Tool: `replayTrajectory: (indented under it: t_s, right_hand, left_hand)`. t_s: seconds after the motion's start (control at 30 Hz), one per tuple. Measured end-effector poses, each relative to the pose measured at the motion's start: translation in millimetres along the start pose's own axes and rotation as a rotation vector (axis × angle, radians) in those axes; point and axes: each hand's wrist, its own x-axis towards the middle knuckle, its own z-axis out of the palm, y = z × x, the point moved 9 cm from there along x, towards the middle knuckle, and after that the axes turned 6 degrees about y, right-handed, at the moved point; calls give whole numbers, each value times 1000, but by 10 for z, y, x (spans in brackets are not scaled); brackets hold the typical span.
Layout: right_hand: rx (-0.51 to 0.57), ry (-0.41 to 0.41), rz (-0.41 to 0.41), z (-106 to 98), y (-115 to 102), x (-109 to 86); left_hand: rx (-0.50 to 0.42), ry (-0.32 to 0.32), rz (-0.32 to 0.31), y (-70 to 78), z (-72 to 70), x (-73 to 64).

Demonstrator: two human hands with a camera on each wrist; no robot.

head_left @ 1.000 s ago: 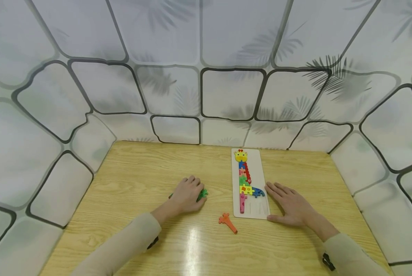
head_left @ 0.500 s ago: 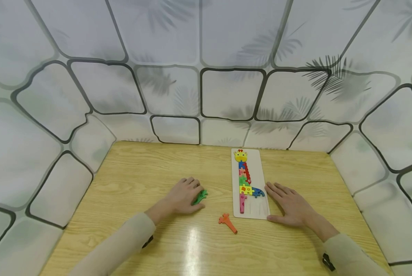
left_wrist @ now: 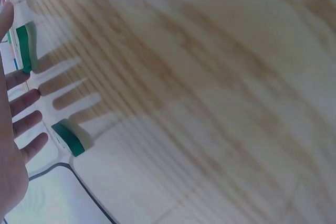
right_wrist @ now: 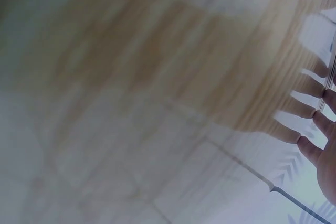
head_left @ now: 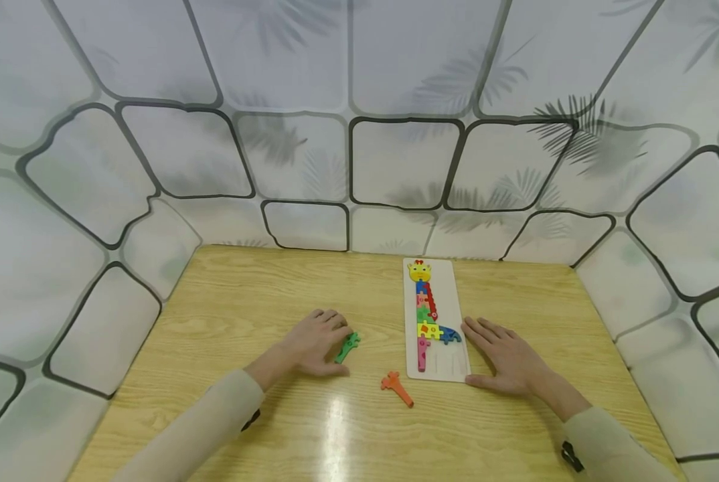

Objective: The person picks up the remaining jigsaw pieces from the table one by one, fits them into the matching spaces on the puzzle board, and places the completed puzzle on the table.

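Observation:
In the head view, a green puzzle piece point(head_left: 348, 347) lies on the table between the fingers and thumb of my left hand point(head_left: 315, 345). The left wrist view shows those fingers spread loosely, with one fingertip at the lower end of this green piece point(left_wrist: 23, 49). A second green piece point(left_wrist: 68, 139) is beside the little finger there; the hand covers it in the head view. My right hand point(head_left: 510, 358) lies flat, its fingertips and thumb at the right edge of a white puzzle board point(head_left: 446, 288). On the board is a colourful giraffe puzzle point(head_left: 423, 312).
An orange puzzle piece point(head_left: 397, 389) lies on the wooden table point(head_left: 263, 288), left of the board's lower corner. Several shallow grooves show at the board's bottom right. Patterned panels point(head_left: 311, 154) enclose the table at the back and sides.
My left hand has loosened and drawn back a little to the left, so more of the green piece shows. The right hand and the board have stayed still.

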Motion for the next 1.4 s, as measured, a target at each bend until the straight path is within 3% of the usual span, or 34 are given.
replayTrajectory:
  t_s: [0.5, 0.7, 1.4]
  right_hand:
    - [-7, 7, -11, 3, 0, 1]
    - [-2, 1, -5, 20, 8, 4]
    - [-2, 40, -19, -8, -1, 4]
  left_hand:
    - [-37, -21, 38, -41, -10, -87]
    - [-37, -2, 57, -31, -48, -115]
    - [-29, -6, 51, -48, -46, -118]
